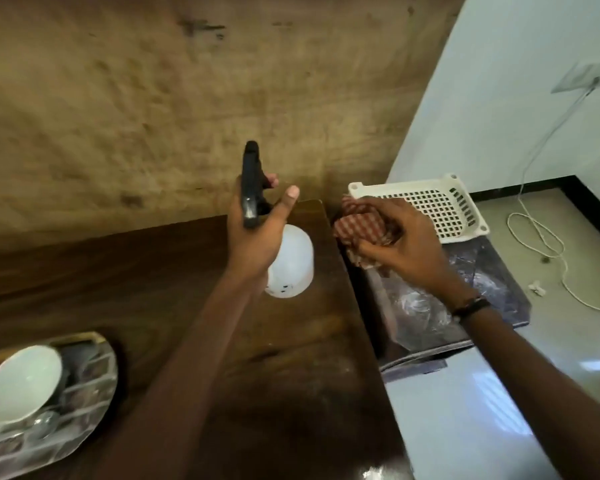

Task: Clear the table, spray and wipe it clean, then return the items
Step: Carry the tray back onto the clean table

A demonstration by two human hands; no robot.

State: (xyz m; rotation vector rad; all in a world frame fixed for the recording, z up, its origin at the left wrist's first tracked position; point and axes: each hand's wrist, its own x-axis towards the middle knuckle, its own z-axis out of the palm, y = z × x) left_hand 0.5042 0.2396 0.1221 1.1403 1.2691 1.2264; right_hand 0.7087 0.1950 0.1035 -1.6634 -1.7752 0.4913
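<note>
Spray bottle [288, 261] serves as the reference point: white body, black trigger head, held above the dark wooden counter [153, 271] near that counter's right edge. Left hand [257, 230] grips the bottle by the neck, fingers curled round the trigger head, thumb raised and pointing away from the person. Nozzle points toward the brown wall [187, 81] behind the bottle.

Right of the bottle, just past the counter's edge, the right hand [406, 244] grips a red-and-white checked cloth [357, 230], bunched up, with fingers curled over it. Cloth sits just beside a white plastic basket [440, 206] with a perforated base; whether cloth and basket touch cannot be told. Basket rests tilted on a lower dark surface [499, 292] covered with clear plastic wrap, right of the bottle. A dark band is worn on the right wrist.

Left of the bottle and nearer the person, well apart from it, a shiny patterned tray [94, 386] lies on the counter. It carries a white bowl [21, 386] tilted on its side and a clear glass item beside the bowl, too blurred to identify.

Far right of the bottle, a white cable [541, 237] runs down the pale wall and loops on the floor.
</note>
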